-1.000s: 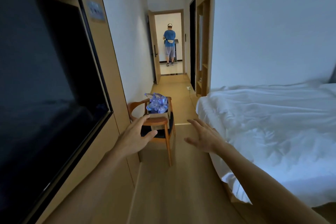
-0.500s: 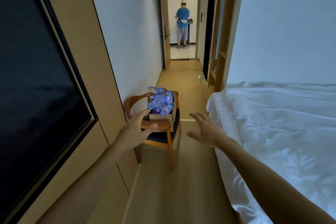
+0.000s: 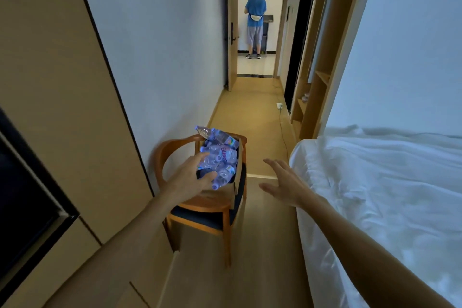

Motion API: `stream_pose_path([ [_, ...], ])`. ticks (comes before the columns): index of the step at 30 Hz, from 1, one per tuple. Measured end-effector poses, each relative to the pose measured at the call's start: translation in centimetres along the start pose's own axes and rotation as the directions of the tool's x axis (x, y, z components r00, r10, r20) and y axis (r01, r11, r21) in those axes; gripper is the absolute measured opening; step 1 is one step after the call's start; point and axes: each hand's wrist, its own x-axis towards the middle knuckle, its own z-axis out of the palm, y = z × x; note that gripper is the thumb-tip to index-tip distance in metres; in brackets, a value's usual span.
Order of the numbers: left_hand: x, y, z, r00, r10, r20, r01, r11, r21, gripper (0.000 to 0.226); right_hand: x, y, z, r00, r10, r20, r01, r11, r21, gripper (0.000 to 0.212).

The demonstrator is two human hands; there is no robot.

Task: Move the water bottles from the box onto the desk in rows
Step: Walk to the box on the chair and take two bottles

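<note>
A cardboard box [image 3: 236,184] sits on a wooden chair [image 3: 200,207] with a dark seat, against the left wall. Several clear water bottles [image 3: 221,155] with blue caps and labels are heaped in the box, some sticking out over its rim. My left hand [image 3: 190,179] is stretched out in front of the box's near left side with fingers spread, holding nothing. My right hand [image 3: 285,185] hovers open to the right of the chair, above the floor. No desk is in view.
A bed with white sheets [image 3: 380,195] fills the right side. A dark TV screen [image 3: 25,202] hangs on the wood panel at left. The narrow wooden floor [image 3: 252,120] runs to an open door, where a person in a blue shirt [image 3: 255,20] stands facing away.
I have come closer to the chair and the view has tilted down. Both hands have reached forward; my left hand now overlaps the box of bottles.
</note>
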Motion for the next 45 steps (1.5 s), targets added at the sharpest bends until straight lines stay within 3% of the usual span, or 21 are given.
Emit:
stream_pose_path([
  [8,13.2,-2.5,3.7,0.998,-0.066,0.019,0.066,0.998,0.025,0.059,13.5,5.7,0.6,0.999,-0.008,0.034,0.006,0.999,0.041,0.073],
  [17,24.8,-5.7,8.0,0.965,-0.251,-0.073,0.253,0.967,0.018,0.043,29.9,11.2,0.1,0.971,-0.154,0.184,0.135,0.984,0.115,0.064],
  [24,28.7,-8.7,10.8,0.903,-0.41,-0.129,0.408,0.912,-0.04,0.032,40.6,13.2,2.4,0.917,-0.227,0.328,0.186,0.971,0.153,0.064],
  [31,31.0,-12.0,12.9,0.824,-0.545,-0.157,0.54,0.838,-0.076,0.036,47.6,11.9,6.8,0.828,-0.334,0.451,0.267,0.941,0.207,0.062],
  [35,32.0,-14.2,14.0,0.766,-0.636,-0.093,0.619,0.769,-0.16,0.041,50.5,10.7,9.0,0.775,-0.384,0.501,0.309,0.923,0.229,0.058],
  [40,32.2,-16.1,16.3,0.742,-0.67,-0.012,0.657,0.731,-0.187,0.036,53.4,9.1,10.6,0.71,-0.38,0.592,0.327,0.924,0.201,0.057],
  [45,32.2,-16.5,18.6,0.722,-0.683,0.107,0.674,0.73,0.111,0.045,56.6,7.6,13.1,0.649,-0.34,0.681,0.333,0.931,0.148,0.054],
])
